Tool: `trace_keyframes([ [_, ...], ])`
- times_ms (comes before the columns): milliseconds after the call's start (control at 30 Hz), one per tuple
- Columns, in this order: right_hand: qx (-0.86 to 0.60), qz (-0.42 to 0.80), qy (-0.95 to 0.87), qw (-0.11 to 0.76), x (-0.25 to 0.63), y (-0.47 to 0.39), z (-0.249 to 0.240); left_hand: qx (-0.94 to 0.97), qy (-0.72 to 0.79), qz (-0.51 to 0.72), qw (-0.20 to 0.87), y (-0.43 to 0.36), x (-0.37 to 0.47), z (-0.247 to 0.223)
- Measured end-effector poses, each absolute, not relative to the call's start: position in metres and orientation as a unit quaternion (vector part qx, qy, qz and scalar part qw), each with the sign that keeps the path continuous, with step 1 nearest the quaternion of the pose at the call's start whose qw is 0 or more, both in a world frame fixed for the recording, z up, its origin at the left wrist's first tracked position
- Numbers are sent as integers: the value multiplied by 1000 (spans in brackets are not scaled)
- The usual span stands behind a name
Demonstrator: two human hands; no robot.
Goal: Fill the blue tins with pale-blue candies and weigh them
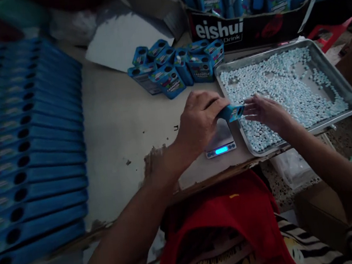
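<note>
From afar I saw the left hand (197, 119) gripping the box (231, 113) near the scale (221, 150), its dark-spotted end toward the right hand (267, 112); whether that one held anything, I couldn't tell.

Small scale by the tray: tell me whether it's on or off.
On: the scale has a display glowing bright blue.

The left hand (198, 119) hides much of the blue box (233, 113), and the scale display (221, 150) is illegible.
</note>
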State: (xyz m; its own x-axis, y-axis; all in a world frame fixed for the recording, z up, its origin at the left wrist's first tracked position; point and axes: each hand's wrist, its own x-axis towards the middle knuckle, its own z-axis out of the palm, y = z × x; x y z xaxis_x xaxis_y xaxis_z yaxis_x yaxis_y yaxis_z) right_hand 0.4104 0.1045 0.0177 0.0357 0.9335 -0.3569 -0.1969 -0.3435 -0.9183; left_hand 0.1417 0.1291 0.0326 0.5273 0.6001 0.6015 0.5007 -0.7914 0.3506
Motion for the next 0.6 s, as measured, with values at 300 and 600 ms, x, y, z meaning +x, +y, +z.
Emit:
trace_keyframes([
  [300,-468,758,-6,455,393,144,10,937,225,263,-51,190,195,61],
  [600,-424,763,-5,488,397,147,-4,918,236,319,-7,190,203,55],
])
